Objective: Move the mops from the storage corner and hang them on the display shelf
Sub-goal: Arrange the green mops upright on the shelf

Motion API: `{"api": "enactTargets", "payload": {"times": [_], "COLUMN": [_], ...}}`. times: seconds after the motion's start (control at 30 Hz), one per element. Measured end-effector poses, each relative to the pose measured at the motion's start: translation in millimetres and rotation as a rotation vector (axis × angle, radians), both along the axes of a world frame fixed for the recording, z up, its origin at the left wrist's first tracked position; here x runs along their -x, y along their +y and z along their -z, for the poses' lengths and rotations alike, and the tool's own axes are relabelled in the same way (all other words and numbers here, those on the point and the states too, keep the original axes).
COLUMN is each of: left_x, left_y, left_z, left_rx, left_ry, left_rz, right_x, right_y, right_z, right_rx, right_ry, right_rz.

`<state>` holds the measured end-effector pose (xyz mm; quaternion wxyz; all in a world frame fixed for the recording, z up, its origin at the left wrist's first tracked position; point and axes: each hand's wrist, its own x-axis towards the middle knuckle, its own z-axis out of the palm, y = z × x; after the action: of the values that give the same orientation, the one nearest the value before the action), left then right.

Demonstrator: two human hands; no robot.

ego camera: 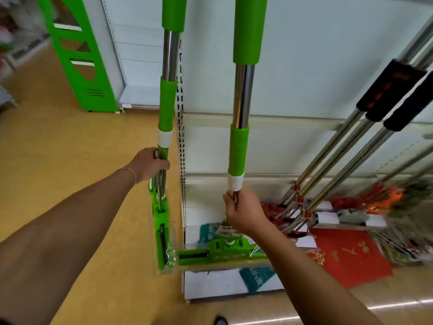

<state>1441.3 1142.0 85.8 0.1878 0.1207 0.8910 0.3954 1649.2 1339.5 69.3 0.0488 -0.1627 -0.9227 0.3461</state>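
Where hands grip: green mops

2 upright green mops, 1 gripped in each of 2 hands

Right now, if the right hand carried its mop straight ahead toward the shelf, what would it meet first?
Probably the white shelf back panel behind the green mop that the right hand grips. The mop's head already sits over the white base shelf. Depth is unclear, so it is hard to be sure.
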Motion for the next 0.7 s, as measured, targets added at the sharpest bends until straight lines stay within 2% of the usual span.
{"api": "enactTargets", "payload": {"times": [0.3, 0.47, 0.7], "left_x": [-16, -12, -1], "left_y": [32, 28, 19], "left_z": [10, 3, 4], "left_rx": [-0.074, -0.031, -0.037], "left_ry": [-0.033, -0.015, 0.007], "left_rz": [0.025, 0.028, -0.076], "right_x": [-3, -13, -38], "right_y": [10, 14, 9], "right_z": [-5, -11, -18], "right_rx": [0.027, 0.04, 0.063], "right_ry": [-0.023, -0.062, -0.12], "right_rz": [0.084, 0.051, -0.017]}}
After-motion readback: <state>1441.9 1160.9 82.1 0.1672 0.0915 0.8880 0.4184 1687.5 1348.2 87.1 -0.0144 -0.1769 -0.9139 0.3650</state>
